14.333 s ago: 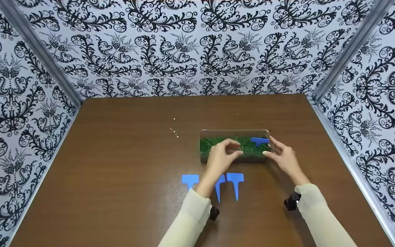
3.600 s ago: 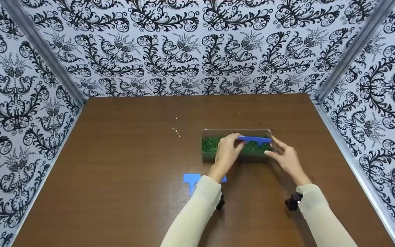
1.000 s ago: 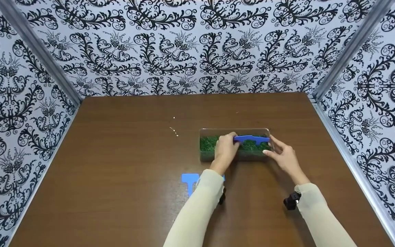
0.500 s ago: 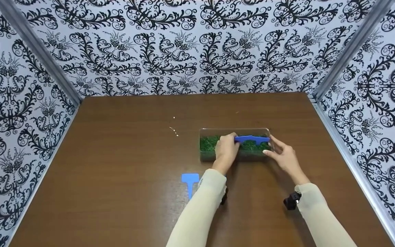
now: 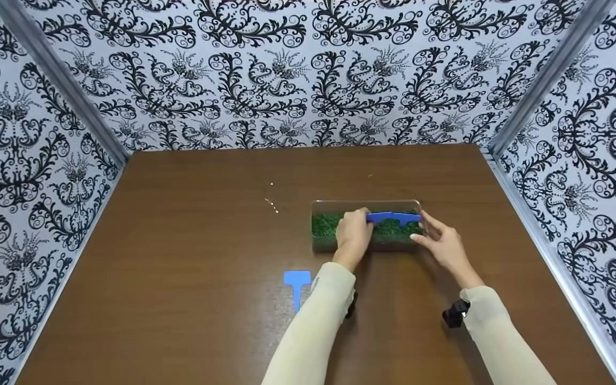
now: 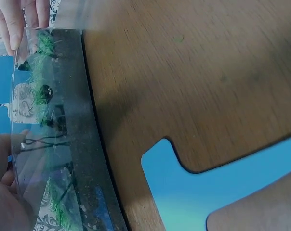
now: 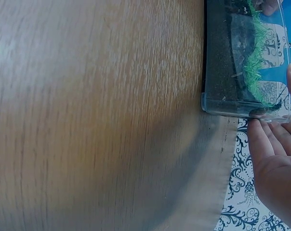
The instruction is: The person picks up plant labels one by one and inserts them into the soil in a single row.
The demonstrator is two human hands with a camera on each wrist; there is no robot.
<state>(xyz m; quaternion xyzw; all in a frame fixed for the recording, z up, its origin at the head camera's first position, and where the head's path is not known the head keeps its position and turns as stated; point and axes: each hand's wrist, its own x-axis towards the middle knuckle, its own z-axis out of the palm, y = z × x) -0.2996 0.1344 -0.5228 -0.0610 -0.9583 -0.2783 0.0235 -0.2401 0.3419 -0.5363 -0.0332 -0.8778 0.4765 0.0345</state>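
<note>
A clear container [image 5: 335, 245] with soil and green grass stands on the table. Two blue T-shaped markers stand upright in it side by side: one at the right end [image 5: 407, 218], another [image 5: 380, 216] near the middle. My left hand [image 5: 353, 235] pinches the left edge of the middle marker; its fingertips are partly hidden behind the hand. My right hand [image 5: 441, 243] holds the container's right end, thumb at the near side and fingers round the far side. In the right wrist view the fingers of my right hand [image 7: 275, 154] lie against the container's end wall.
A blue T-shaped marker [image 5: 297, 279] lies on the table left of my left forearm. In the left wrist view a blue marker [image 6: 184, 192] lies near the container. Small pale crumbs [image 5: 271, 203] are scattered left of the container. Patterned walls [image 5: 308, 75] surround the table.
Since several seconds ago, a second blue marker has come into the container with my left hand. Over the last second my left hand has barely shifted; my right hand has stayed at the container's end.
</note>
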